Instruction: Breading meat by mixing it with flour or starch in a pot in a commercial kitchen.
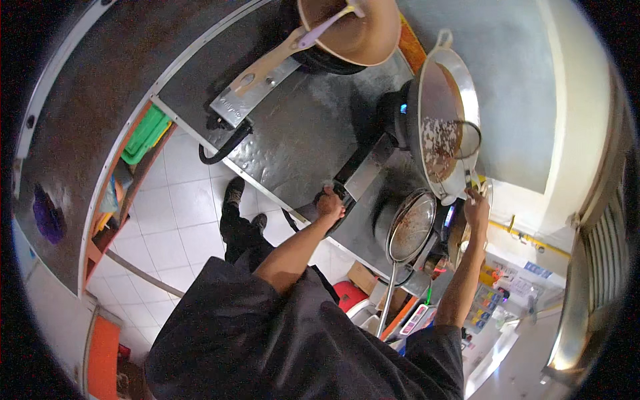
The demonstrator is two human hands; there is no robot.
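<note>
My right hand [477, 205] is closed around the handle of a round wire skimmer [479, 131]. The skimmer's ring hangs over the large metal wok [470, 90], which holds brownish oil with pale foam [437, 132]. The wok sits on a burner [395, 117] with a small blue light showing at its side. Below and to the left, my left hand [331, 205] is curled at the dark front end of that burner's steel control arm [370, 162]. What its fingers grip there is hidden.
A round mesh strainer [412, 227] rests on a dark pot beside the wok, its long handle pointing towards me. At the top, a tan pan [385, 30] with a lilac-handled utensil [325, 30] sits on another burner. Shelves with a green basket [146, 132] lie left.
</note>
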